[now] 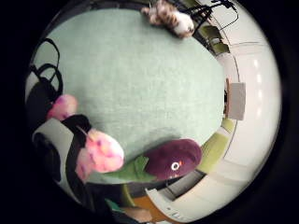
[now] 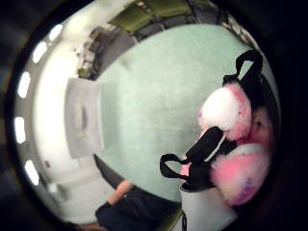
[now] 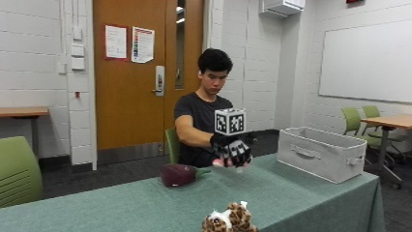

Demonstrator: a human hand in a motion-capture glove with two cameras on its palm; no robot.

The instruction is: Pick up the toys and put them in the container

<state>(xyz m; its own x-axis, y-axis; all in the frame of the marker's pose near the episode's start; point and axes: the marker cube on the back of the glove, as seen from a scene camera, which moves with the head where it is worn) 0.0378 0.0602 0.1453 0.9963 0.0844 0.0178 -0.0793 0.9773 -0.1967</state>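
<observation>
A purple eggplant plush (image 3: 179,175) with a green stem lies on the green tablecloth (image 3: 128,208) near the table's far edge, in front of the person. A spotted brown-and-white animal plush (image 3: 228,220) sits at the near edge. The grey fabric container (image 3: 322,152) stands on the table's right end. My gloved right hand (image 3: 231,151) hovers above the cloth between the eggplant and the container, fingers hanging down and holding nothing. In the little finger side palm view the eggplant (image 1: 173,159) lies just past my fingertips (image 1: 100,154) and the animal plush (image 1: 170,16) is far across the cloth.
The container (image 2: 84,118) shows at the cloth's end in the thumb side palm view. Green chairs (image 3: 16,169) stand at the left, and behind the person. Another table (image 3: 389,121) with green chairs stands at the far right.
</observation>
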